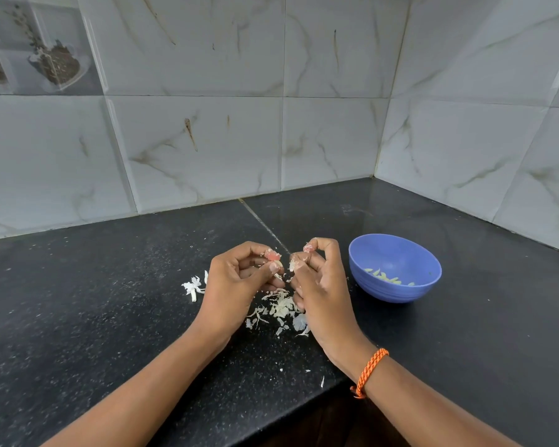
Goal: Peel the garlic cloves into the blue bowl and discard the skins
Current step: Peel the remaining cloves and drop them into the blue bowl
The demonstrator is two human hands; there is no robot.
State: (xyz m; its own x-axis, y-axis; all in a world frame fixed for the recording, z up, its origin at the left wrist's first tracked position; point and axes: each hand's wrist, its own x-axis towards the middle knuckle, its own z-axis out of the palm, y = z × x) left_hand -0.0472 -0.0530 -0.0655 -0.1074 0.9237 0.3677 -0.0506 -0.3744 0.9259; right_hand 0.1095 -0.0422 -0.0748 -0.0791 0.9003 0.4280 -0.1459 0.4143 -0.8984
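pinching a garlic clove (277,264) between curled thumb and fingers, the left hand (236,279) meets the right hand (317,279), whose fingers pinch a skin scrap. skins (281,308) lie beneath them. blue bowl (395,267) with cloves sits just right; counter edge (271,411) is near the forearms.

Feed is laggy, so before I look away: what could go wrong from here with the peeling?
1. The clove is pinched in the left hand over the counter, not over the bowl; if dropped, it may land in the skins.
2. Bits of skin cling to the right hand and could fall into the bowl.
3. Skins near the counter edge may fall off.
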